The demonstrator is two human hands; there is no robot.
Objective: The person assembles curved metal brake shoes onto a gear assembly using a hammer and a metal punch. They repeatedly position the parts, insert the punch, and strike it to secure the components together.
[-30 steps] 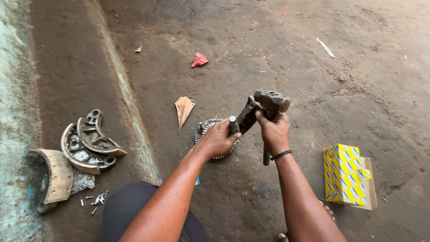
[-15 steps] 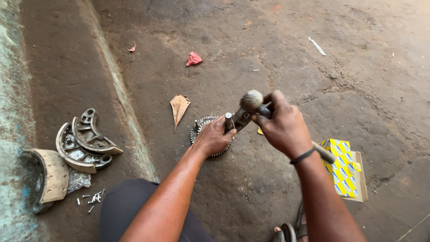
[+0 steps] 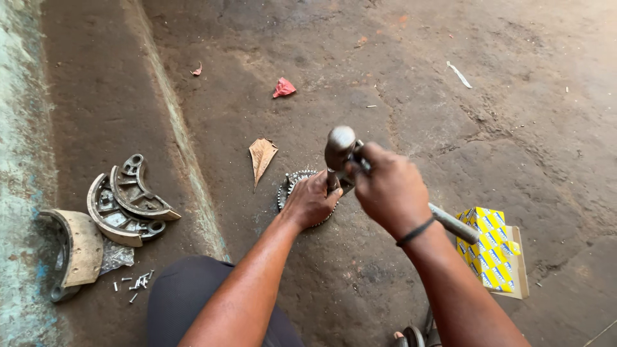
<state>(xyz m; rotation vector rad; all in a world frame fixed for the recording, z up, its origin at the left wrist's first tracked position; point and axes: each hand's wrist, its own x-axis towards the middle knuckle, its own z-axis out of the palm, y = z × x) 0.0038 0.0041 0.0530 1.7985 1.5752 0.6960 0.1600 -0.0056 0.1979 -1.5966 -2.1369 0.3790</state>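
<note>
Bare dirt floor [image 3: 450, 128] spreads under us; our left hand [image 3: 310, 202] clamps a metal pin upright on the toothed wheel [image 3: 292, 183], our right hand [image 3: 389, 189] grips the hammer [image 3: 340, 142] just above it.

A single camera, worn on the person's head, looks steeply down and slightly forward at a dirt-stained concrete floor [image 3: 514, 128]. It sits close above the work: both forearms enter from the near edge and the left hand [image 3: 310, 202] and right hand [image 3: 390, 189] fill the middle of the frame. A dark-clad knee [image 3: 186, 295] shows at the near edge. The view reaches left to a painted kerb [image 3: 19, 193] and far to a red scrap [image 3: 283, 87]. No second view shares the scene.
</note>
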